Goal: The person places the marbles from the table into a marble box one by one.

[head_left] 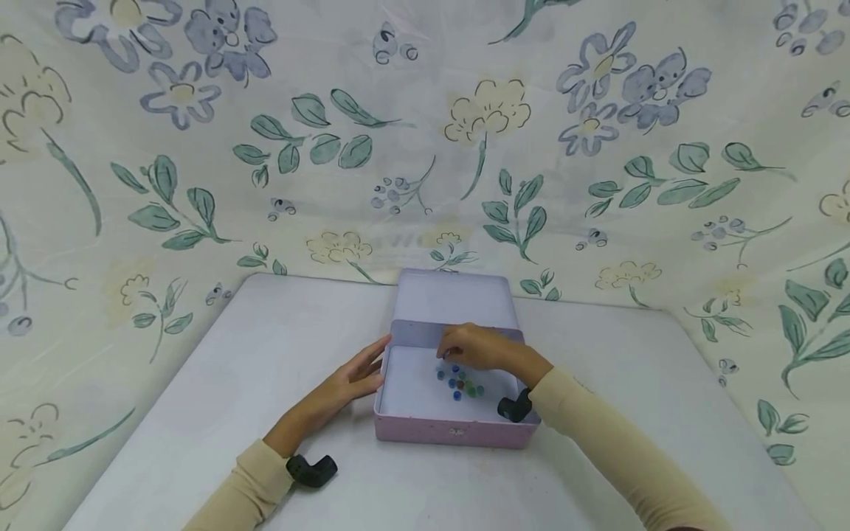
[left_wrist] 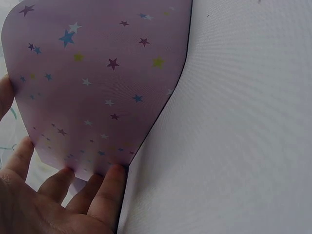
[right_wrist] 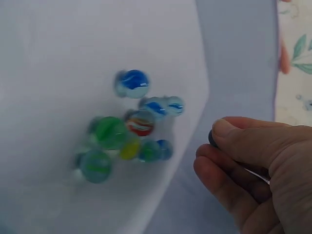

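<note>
Marbles point(right_wrist: 127, 132) of blue, green, yellow and red glass are gathered in a loose cluster on the floor of a pink tin box point(head_left: 454, 431), which stands open near the middle of the white worktop point(head_left: 219, 383) with its lid point(head_left: 454, 299) laid back on the far side. The right hand point(head_left: 481, 348) is held inside the box just beyond the cluster, and in the right wrist view its thumb and fingers point(right_wrist: 219, 168) are seen curled together around a small dark round thing, most likely a single marble, though most of it is hidden by the grip. The left hand point(head_left: 345, 385) is laid against the left outer wall of the box; in the left wrist view its straight fingertips point(left_wrist: 109, 178) are seen pressed to the star-printed side, so the box is steadied rather than grasped. The step in hand is judged to be the handling of one marble at the box, whether lifted out or set down cannot be told. For the next move a firm pinch would be called for, since so smooth a ball is easily dropped, and the box should be kept braced on its left side.
</note>
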The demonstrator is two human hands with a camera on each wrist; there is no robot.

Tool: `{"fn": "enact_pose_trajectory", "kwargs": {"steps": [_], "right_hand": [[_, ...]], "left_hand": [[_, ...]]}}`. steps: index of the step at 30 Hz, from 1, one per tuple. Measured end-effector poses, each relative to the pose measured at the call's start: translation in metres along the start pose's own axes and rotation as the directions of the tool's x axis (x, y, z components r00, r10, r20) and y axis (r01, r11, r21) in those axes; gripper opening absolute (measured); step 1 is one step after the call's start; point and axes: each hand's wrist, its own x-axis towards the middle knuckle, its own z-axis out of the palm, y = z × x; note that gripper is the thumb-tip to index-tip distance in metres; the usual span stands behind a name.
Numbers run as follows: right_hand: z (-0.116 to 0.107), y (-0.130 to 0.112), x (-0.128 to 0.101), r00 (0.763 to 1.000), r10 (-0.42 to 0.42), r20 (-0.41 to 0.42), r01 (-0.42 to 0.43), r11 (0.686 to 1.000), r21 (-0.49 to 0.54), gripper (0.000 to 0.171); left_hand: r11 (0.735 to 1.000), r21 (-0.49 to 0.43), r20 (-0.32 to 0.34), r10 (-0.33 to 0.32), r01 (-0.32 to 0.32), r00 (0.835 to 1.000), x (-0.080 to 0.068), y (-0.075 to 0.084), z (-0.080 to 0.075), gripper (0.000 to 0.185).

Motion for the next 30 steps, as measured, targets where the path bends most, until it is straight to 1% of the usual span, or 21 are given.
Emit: {"fn": "enact_pose_trajectory", "kwargs": {"steps": [3, 7, 11, 18, 24, 30], "right_hand": [[0.006, 0.004, 0.001, 1.000, 0.002, 0.006, -0.002, 1.000, -0.014, 0.015], [0.010, 0.008, 0.002, 1.000, -0.029, -0.009, 0.029, 0.999, -0.015, 0.015], [0.012, 0.010, 0.003, 0.999, -0.037, -0.003, 0.037, 0.999, -0.021, 0.014], [0.020, 0.009, 0.000, 0.999, -0.005, 0.035, 0.005, 1.000, -0.007, 0.014], [0.022, 0.005, -0.001, 0.999, -0.005, 0.038, 0.006, 0.999, -0.032, 0.015], [0.020, 0.004, -0.002, 1.000, -0.006, 0.024, 0.007, 0.999, -0.039, 0.015]], "left_hand": [[1.000, 0.002, -0.002, -0.003, 0.003, 1.000, 0.000, 0.000, 0.000, 0.067], [1.000, -0.003, 0.002, 0.007, -0.007, 1.000, 0.001, 0.001, 0.000, 0.067], [1.000, -0.005, 0.005, 0.011, -0.011, 1.000, 0.001, 0.001, -0.002, 0.067], [1.000, -0.006, 0.003, 0.005, -0.005, 1.000, 0.000, -0.001, 0.001, 0.067], [1.000, 0.000, 0.000, 0.006, -0.006, 1.000, 0.000, -0.002, 0.001, 0.066], [1.000, -0.006, 0.005, 0.014, -0.014, 1.000, -0.001, 0.000, 0.001, 0.066]]}}
